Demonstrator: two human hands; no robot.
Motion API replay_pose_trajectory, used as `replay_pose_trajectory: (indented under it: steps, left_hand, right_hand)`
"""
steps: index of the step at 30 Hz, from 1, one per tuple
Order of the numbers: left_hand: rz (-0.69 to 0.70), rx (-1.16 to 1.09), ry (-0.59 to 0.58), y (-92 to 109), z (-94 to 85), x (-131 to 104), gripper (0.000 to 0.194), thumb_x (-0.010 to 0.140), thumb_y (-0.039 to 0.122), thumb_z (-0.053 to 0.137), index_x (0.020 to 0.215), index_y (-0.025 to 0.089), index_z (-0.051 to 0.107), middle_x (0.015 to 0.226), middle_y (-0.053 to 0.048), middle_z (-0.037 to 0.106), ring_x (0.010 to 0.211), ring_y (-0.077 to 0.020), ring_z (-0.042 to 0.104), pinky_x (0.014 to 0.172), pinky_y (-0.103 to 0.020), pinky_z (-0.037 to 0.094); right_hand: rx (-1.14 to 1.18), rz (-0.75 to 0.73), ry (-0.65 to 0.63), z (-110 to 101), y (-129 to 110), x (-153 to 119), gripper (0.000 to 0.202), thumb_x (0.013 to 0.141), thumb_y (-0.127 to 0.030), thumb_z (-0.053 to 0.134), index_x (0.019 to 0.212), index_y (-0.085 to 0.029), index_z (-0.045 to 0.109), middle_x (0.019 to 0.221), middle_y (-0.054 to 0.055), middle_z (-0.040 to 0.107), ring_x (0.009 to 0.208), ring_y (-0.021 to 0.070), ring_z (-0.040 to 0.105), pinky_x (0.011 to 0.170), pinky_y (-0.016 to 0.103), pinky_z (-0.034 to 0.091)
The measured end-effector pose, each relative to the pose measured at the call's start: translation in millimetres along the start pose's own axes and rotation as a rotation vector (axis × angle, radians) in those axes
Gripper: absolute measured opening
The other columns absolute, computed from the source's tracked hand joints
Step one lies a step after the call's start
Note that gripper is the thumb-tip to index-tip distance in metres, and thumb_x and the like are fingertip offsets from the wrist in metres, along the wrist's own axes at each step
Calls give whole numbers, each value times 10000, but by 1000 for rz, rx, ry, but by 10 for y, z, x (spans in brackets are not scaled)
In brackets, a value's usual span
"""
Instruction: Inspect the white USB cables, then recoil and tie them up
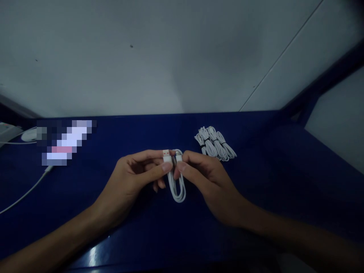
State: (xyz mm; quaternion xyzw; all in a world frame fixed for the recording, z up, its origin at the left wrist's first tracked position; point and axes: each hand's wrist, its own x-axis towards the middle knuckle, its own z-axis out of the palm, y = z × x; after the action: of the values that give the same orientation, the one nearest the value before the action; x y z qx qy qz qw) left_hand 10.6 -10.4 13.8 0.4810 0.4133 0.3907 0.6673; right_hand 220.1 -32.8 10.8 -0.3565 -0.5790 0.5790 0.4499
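Between my two hands is a white USB cable (178,196), folded into a coil whose loop hangs down. My left hand (139,170) pinches it by the USB-A plug, with the thumb on the white plug housing. The smaller metal-tipped plug at the other end is pinched by my right hand (206,176), thumb in front. Both plugs point away from me, side by side. The fingers behind the coil are partly hidden.
Several bundled white cables (217,144) with black ties lie on the blue table (127,242) at the right. A pixelated, lit device (71,140) rests at the left, with a white cord (31,193) running from it. Behind stands a grey wall (153,76).
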Motion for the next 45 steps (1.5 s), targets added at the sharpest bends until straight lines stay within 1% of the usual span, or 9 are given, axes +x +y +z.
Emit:
replay_pose_trajectory:
  steps: [4, 8, 12, 17, 23, 26, 35, 41, 45]
  left_hand:
    - [13, -37, -47, 6, 7, -12, 174, 1011, 300, 819, 1159, 231, 878, 733, 4, 723, 662, -89, 634, 657, -158, 570]
    - [43, -83, -113, 28, 37, -23, 207, 1068, 296, 737, 1217, 223, 861, 826, -19, 741, 699, -98, 641, 687, -179, 584]
    - [74, -115, -147, 59, 66, -26, 232, 1095, 320, 697, 1222, 206, 854, 762, -8, 700, 711, -104, 656, 733, -187, 594]
    - [82, -150, -126, 59, 60, -16, 195, 1060, 298, 752, 1194, 199, 854, 788, -19, 754, 697, -105, 690, 745, -193, 608]
    - [15, -113, -130, 55, 31, -23, 105, 1028, 294, 795, 1045, 202, 845, 732, -8, 761, 643, -112, 702, 701, -210, 602]
    - [18, -86, -124, 64, 20, -27, 100, 1008, 294, 821, 965, 205, 837, 655, 18, 721, 600, -87, 665, 698, -184, 568]
    - [-47, -58, -127, 48, -27, -1, 146, 1034, 320, 782, 1083, 211, 863, 561, 25, 674, 580, -100, 640, 710, -210, 557]
    - [-83, -43, -106, 64, -29, 10, 37, 958, 210, 832, 943, 184, 854, 705, 4, 757, 559, -75, 643, 653, -188, 533]
    - [-95, -9, -99, 66, -19, 16, 36, 936, 185, 835, 962, 185, 860, 720, -1, 763, 551, -78, 641, 601, -183, 510]
  right_hand:
    - [9, 7, 26, -8, -12, 17, 313, 1142, -307, 583, 875, -207, 710, 839, -5, 693, 798, 154, 634, 768, 324, 517]
    - [56, 15, 14, -35, 5, 37, 384, 1168, -370, 537, 870, -205, 715, 859, 16, 686, 852, 177, 644, 855, 365, 523]
    - [142, 42, -2, -62, 66, 64, 367, 1143, -446, 596, 895, -215, 737, 863, 23, 700, 807, 182, 647, 804, 367, 526]
    - [252, 78, 6, -63, 127, 77, 276, 1091, -451, 706, 936, -237, 787, 914, 12, 739, 865, 163, 686, 862, 345, 545]
    - [219, 118, 13, -51, 76, 88, 241, 955, -405, 882, 827, -233, 774, 813, -10, 730, 754, 144, 664, 738, 308, 555]
    - [180, 139, -30, -67, 47, 98, 274, 946, -422, 888, 796, -231, 762, 818, 1, 746, 761, 152, 682, 718, 311, 562]
    - [202, 128, -125, -87, 17, 119, 241, 968, -375, 868, 816, -213, 774, 828, 12, 800, 783, 164, 766, 805, 344, 639]
    - [132, 114, -116, -59, 29, 88, 264, 954, -338, 872, 775, -191, 744, 836, 45, 819, 795, 196, 789, 791, 369, 628]
    - [157, 124, -154, -57, 26, 81, 243, 978, -328, 845, 805, -201, 730, 889, 56, 835, 862, 218, 813, 851, 406, 640]
